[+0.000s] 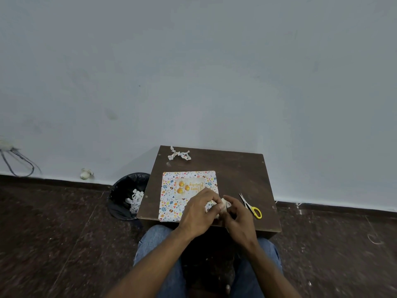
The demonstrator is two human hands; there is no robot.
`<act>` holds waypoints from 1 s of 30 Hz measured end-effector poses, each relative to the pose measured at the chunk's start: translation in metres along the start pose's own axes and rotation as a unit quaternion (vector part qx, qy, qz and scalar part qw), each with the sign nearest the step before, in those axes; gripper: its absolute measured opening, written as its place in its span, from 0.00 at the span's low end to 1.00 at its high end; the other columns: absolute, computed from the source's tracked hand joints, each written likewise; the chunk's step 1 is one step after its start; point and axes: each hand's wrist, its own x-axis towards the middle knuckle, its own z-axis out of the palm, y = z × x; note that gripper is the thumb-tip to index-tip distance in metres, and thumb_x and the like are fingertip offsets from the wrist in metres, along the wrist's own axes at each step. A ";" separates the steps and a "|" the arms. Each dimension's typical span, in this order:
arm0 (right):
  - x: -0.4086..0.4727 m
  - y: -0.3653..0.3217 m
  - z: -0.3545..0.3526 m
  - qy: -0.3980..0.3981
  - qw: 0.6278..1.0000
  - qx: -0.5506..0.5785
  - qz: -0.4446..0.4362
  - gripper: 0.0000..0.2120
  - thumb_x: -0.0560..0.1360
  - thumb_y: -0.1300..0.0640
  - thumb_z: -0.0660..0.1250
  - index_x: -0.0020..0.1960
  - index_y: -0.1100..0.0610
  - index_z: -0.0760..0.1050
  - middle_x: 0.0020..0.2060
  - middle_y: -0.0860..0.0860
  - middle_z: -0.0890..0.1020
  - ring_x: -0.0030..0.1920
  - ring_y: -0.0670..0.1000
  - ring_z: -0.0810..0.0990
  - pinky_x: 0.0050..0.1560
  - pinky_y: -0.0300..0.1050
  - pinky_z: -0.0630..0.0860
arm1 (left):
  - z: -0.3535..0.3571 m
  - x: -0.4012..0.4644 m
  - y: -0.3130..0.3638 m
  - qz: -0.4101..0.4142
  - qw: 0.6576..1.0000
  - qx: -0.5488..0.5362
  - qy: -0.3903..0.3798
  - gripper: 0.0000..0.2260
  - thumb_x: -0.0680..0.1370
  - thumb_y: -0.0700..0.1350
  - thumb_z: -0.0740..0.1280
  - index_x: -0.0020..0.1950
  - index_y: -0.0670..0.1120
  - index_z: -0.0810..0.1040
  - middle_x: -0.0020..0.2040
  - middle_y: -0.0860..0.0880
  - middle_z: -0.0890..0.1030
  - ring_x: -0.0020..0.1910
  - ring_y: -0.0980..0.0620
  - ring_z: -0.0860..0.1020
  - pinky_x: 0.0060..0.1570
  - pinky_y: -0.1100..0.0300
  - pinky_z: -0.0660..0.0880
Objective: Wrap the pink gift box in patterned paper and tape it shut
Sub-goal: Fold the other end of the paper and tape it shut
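Dark brown table (232,168) against grey-white wall (193,72). Black-lined bin (120,203) with paper scraps at table's 9 o'clock. Loose cables (19,162) on wall, far 9 o'clock. Dark speckled floor (53,233).

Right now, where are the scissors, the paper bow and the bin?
scissors (255,211), head view, on the yellow handle loops.
paper bow (179,155), head view, on its knotted middle.
bin (120,190), head view, on the black liner's near rim.

gold script on card (189,188), upside down, not legible
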 end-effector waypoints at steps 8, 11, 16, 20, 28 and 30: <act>-0.006 -0.003 -0.002 -0.052 0.997 0.055 -0.029 0.28 0.78 0.61 0.69 0.74 0.49 0.64 0.53 0.48 0.84 0.53 0.48 0.84 0.53 0.40 0.79 | 0.000 0.010 0.006 -0.162 0.980 -0.111 -0.030 0.16 0.74 0.35 0.70 0.49 0.56 0.72 0.56 0.56 0.76 0.56 0.58 0.78 0.42 0.56 0.81; -0.008 0.002 -0.006 -0.090 0.995 0.044 -0.028 0.32 0.77 0.63 0.69 0.76 0.46 0.62 0.50 0.47 0.85 0.53 0.49 0.83 0.55 0.44 0.79 | -0.002 0.015 0.009 -0.161 0.982 -0.097 -0.008 0.16 0.75 0.33 0.68 0.50 0.54 0.72 0.54 0.52 0.76 0.40 0.54 0.80 0.36 0.56 0.80; -0.007 0.003 -0.018 -0.030 0.997 0.067 -0.006 0.25 0.72 0.61 0.68 0.65 0.43 0.72 0.44 0.50 0.85 0.47 0.47 0.83 0.48 0.39 0.78 | -0.005 0.021 0.010 -0.155 0.980 -0.123 0.009 0.16 0.73 0.32 0.69 0.50 0.52 0.72 0.49 0.52 0.78 0.35 0.54 0.76 0.42 0.56 0.77; 0.013 0.029 -0.040 0.093 0.962 -0.241 0.087 0.07 0.76 0.55 0.68 0.53 0.50 0.81 0.49 0.49 0.82 0.51 0.54 0.81 0.47 0.46 0.76 | -0.005 0.022 0.011 -0.164 0.978 -0.131 0.001 0.16 0.73 0.32 0.70 0.50 0.52 0.72 0.46 0.52 0.77 0.34 0.54 0.76 0.42 0.54 0.77; 0.029 0.039 -0.061 0.010 0.885 -0.415 0.212 0.18 0.75 0.42 0.66 0.55 0.56 0.74 0.57 0.54 0.73 0.58 0.59 0.77 0.49 0.50 0.72 | -0.010 0.021 0.015 -0.168 0.979 -0.115 -0.028 0.17 0.73 0.34 0.69 0.51 0.55 0.71 0.44 0.49 0.75 0.39 0.50 0.79 0.42 0.46 0.80; 0.035 0.030 -0.060 -0.009 0.875 -0.424 0.234 0.20 0.74 0.42 0.67 0.54 0.58 0.75 0.56 0.55 0.76 0.55 0.60 0.79 0.49 0.49 0.73 | -0.012 0.021 0.015 -0.169 0.979 -0.113 -0.033 0.17 0.74 0.33 0.69 0.52 0.54 0.71 0.43 0.47 0.76 0.38 0.51 0.79 0.42 0.48 0.82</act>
